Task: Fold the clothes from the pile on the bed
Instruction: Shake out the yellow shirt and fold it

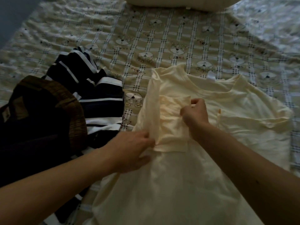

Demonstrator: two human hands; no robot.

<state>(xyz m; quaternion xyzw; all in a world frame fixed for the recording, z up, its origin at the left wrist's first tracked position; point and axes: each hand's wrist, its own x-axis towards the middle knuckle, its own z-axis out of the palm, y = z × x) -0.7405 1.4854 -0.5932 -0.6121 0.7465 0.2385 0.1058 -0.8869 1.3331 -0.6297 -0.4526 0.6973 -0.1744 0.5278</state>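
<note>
Folding – cream T-shirt (186, 168) flat | left sleeve (172, 117) turned in – pinched

— Where's the pale cream cotton T-shirt (194, 168)?
— Spread on the checked bear-print bed sheet (146, 38). The left hand (134, 150) pinches its folded-in left side; the right hand (194, 112) pinches the sleeve hem farther up.
— The pile?
— A navy-and-white striped top (100, 101) and a dark brown garment (65, 101), heaped at left.

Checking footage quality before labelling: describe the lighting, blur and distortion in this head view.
Head view: dim, brightest on the cream T-shirt; the dark clothes pile loses detail in shadow; left hand and right hand look slightly soft; the wide-angle lens bows the bedsheet checks near the edges.
</note>
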